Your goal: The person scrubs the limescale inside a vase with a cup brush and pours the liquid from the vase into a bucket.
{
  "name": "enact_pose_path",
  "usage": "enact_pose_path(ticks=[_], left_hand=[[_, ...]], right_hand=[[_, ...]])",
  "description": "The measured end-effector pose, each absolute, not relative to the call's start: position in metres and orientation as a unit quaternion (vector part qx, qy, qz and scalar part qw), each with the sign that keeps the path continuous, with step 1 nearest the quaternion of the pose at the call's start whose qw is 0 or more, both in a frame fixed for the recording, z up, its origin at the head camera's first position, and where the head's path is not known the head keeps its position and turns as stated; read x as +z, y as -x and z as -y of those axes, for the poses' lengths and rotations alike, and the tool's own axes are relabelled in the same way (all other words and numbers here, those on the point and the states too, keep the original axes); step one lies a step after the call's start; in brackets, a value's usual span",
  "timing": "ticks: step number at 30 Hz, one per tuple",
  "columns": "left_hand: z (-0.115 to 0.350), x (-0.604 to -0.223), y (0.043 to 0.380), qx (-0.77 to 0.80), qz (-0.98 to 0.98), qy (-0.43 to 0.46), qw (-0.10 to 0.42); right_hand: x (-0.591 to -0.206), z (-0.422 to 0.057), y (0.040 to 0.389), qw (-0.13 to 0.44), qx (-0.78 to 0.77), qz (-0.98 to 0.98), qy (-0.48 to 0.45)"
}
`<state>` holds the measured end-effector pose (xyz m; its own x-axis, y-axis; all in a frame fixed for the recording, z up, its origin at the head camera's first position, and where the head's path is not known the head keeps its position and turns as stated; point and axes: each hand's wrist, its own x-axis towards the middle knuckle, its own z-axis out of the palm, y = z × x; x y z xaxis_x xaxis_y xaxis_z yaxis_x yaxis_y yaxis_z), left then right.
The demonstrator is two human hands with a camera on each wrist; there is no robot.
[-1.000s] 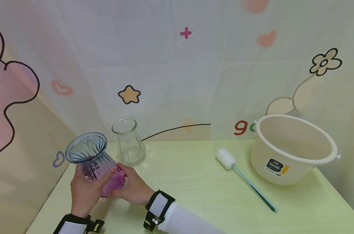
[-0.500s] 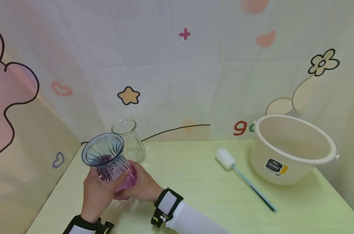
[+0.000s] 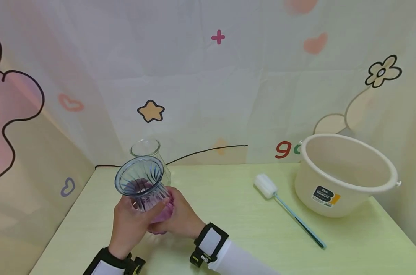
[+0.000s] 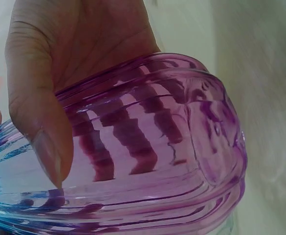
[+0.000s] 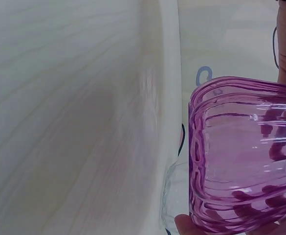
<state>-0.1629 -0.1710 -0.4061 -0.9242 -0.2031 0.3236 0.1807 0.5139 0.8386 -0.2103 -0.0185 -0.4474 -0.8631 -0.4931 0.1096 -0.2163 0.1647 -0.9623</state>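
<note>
A ribbed glass vase (image 3: 152, 198), blue at its flared rim and purple toward the base, is held between both hands in the head view. It leans with its mouth up and to the left. My left hand (image 3: 127, 227) grips its near left side; in the left wrist view, the thumb (image 4: 42, 132) lies along the purple body (image 4: 133, 142). Around the lower right side curls my right hand (image 3: 184, 215). Fingers show dark through the glass in both wrist views. Behind stands a clear glass vase (image 3: 167, 176), partly hidden by the coloured one.
A white sponge-headed bottle brush (image 3: 265, 186) with a blue handle lies on the pale green table (image 3: 228, 236), right of the hands. Beyond it stands a cream bucket (image 3: 314, 185) with a label. A printed curtain (image 3: 201, 95) hangs behind the table.
Both hands have carried the coloured vase to the right, so it now overlaps the clear vase in the head view. The hold looks the same; brush and bucket stay put.
</note>
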Motion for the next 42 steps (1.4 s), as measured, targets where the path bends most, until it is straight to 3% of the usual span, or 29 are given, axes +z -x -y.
enact_pose_path(ticks=[24, 42], left_hand=[[0.095, -0.414, 0.182, -0.511, 0.841, 0.077, 0.161], [0.031, -0.413, 0.193, -0.524, 0.835, 0.126, 0.115]], right_hand=[[-0.453, -0.073, 0.2, 0.071, -0.592, -0.775, 0.21], [-0.454, -0.137, 0.19, 0.055, -0.595, -0.791, 0.13]])
